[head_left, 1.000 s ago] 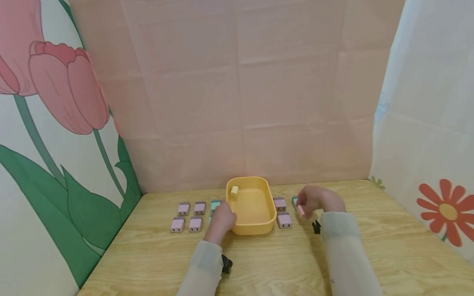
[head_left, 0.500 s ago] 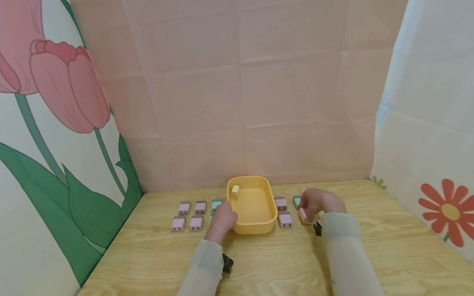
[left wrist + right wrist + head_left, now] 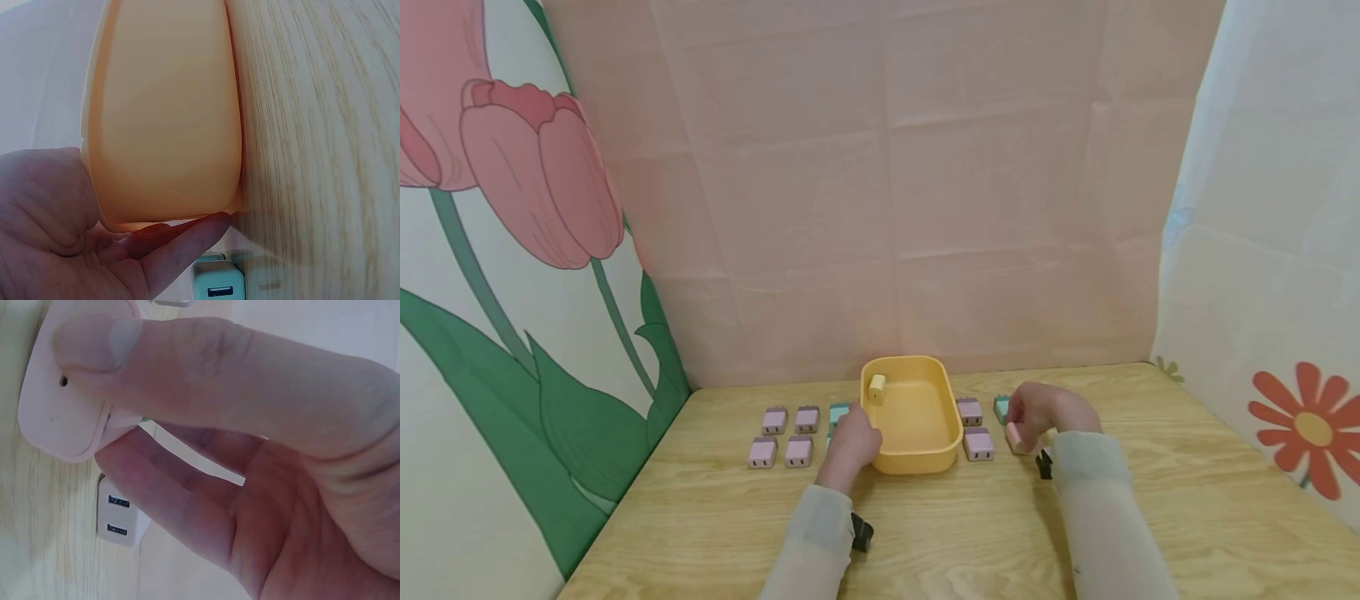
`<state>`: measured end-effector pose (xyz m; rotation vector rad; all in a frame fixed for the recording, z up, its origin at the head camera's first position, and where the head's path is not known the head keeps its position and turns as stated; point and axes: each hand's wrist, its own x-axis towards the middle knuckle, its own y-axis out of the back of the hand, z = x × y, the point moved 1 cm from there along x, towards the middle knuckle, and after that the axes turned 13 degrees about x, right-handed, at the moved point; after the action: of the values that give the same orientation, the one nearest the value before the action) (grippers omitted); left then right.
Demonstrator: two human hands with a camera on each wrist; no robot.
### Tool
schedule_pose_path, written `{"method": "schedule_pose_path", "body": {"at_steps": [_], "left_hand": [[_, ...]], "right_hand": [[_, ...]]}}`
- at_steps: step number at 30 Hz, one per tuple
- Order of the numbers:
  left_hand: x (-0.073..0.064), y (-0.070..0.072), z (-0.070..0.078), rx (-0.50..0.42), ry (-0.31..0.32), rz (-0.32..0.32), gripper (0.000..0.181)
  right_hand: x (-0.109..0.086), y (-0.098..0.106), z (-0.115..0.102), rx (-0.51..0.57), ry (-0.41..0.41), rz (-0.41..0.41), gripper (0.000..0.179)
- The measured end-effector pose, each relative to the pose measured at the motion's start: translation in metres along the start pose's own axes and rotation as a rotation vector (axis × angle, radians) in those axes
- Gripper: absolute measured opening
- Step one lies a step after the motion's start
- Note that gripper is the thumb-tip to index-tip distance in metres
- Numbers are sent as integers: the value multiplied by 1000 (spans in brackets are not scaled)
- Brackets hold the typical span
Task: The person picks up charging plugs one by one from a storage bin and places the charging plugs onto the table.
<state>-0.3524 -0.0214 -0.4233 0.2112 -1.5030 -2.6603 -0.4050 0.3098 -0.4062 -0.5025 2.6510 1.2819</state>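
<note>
At the yellow plastic bin [image 3: 917, 421], my left hand [image 3: 853, 437] grips the near left corner. In the left wrist view, its fingers [image 3: 187, 250] lie along the outside of the bin wall [image 3: 162, 119]. To the right of the bin, my right hand [image 3: 1048, 408] holds a pink charger plug [image 3: 1017, 439] low over the table. The right wrist view shows the thumb [image 3: 94, 347] pressed on the charger's face, with the other fingers behind it. Inside the bin, at its left wall, is a pale yellow charger [image 3: 877, 389].
Several lilac chargers [image 3: 799, 451] stand in two rows left of the bin, beside a teal charger [image 3: 838, 412] partly behind my left hand. Right of the bin are two lilac chargers [image 3: 978, 444] and another teal charger [image 3: 1002, 408]. A cloth backdrop [image 3: 887, 208] rises behind the table.
Over the first half second the pink charger has come down slightly and toward me in my right hand. Since then both hands have stayed almost still. The left hand keeps its grip on the bin.
</note>
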Motion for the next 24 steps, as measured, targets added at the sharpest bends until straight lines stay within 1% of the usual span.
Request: {"method": "schedule_pose_path", "body": {"at_steps": [3,5,6,9,10,12,17,20,24], "left_hand": [[8,-3,-3,-4,1,-11,65],[23,-13,-11,13,-6,-20,65],[27,-15,-13,17,-8,-22,64],[34,-20,-18,35,-19,-19,63],[34,-20,-17,30,-17,-20,63],[21,-11,-11,11,-12,-15,63],[2,0,-1,0,-13,-12,63],[-3,2,1,7,-12,-11,64],[-4,2,1,12,-3,-7,63]], "right_hand": [[0,0,0,-7,2,-3,37],[-1,0,0,-17,10,-7,37],[-1,0,0,-20,13,-8,36],[-3,0,-1,-27,30,-11,36],[-3,0,-1,-28,35,-12,36],[-4,0,-1,-24,39,-15,36],[-5,0,-2,-16,29,-24,38],[-4,1,-1,-19,26,-26,39],[-5,1,-1,-25,29,-25,40]]}}
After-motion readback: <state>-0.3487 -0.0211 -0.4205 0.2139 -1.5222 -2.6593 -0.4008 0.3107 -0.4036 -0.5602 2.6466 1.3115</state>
